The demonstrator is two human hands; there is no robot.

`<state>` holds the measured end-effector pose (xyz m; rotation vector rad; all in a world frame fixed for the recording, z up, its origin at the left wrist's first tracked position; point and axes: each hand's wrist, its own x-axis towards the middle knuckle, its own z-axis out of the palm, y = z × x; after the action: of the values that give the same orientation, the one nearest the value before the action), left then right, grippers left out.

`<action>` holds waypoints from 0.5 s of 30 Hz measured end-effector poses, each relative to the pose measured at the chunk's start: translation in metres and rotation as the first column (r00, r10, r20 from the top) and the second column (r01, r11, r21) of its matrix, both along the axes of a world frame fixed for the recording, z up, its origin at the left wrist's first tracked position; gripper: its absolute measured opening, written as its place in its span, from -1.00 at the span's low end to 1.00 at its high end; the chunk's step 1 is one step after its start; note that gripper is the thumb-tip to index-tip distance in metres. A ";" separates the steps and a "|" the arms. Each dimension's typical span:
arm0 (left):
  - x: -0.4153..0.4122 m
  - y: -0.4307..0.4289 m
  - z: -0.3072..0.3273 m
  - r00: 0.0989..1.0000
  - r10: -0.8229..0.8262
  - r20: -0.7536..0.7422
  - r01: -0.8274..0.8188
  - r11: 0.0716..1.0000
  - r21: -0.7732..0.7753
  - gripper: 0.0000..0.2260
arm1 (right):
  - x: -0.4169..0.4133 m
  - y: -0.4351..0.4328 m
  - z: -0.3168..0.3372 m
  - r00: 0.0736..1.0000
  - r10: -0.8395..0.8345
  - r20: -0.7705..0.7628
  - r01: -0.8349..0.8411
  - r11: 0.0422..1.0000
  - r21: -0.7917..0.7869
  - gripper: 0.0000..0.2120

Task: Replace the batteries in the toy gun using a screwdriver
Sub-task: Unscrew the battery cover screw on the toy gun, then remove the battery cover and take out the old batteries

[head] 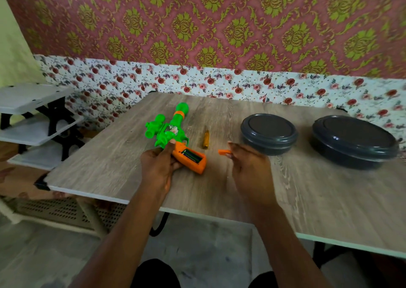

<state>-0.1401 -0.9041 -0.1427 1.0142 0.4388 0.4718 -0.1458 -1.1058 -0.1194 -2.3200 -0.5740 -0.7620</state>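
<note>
Presently | left hand gripped toy gun, compartment open | right hand pinched orange cover | sticker print unreadable

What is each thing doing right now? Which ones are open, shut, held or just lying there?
toy gun: held at its orange grip by the left hand.
battery compartment: open, batteries inside.
orange cover: off, pinched in the right hand.
screwdriver: lying loose on the table.
smaller dark container: lid on.
larger dark container: lid on.
</note>
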 end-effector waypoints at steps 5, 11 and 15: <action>-0.002 0.000 -0.002 1.000 -0.017 0.022 0.016 0.999 0.040 -0.82 | -0.001 -0.033 -0.007 0.968 -0.081 -0.237 0.029 0.976 -0.214 -0.77; -0.001 0.001 -0.002 0.999 -0.022 0.023 0.021 0.999 0.040 -0.82 | -0.004 -0.041 -0.020 0.922 -0.043 -0.384 -0.109 0.924 -0.365 -0.60; -0.003 -0.001 -0.001 1.000 -0.009 0.020 0.008 0.998 0.056 -0.83 | -0.012 -0.041 -0.020 0.896 -0.064 -0.439 -0.140 0.898 -0.417 -0.50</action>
<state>-0.1432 -0.9047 -0.1432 1.0638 0.4049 0.4885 -0.1580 -1.1464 -0.1395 -2.7653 -0.6252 -0.0546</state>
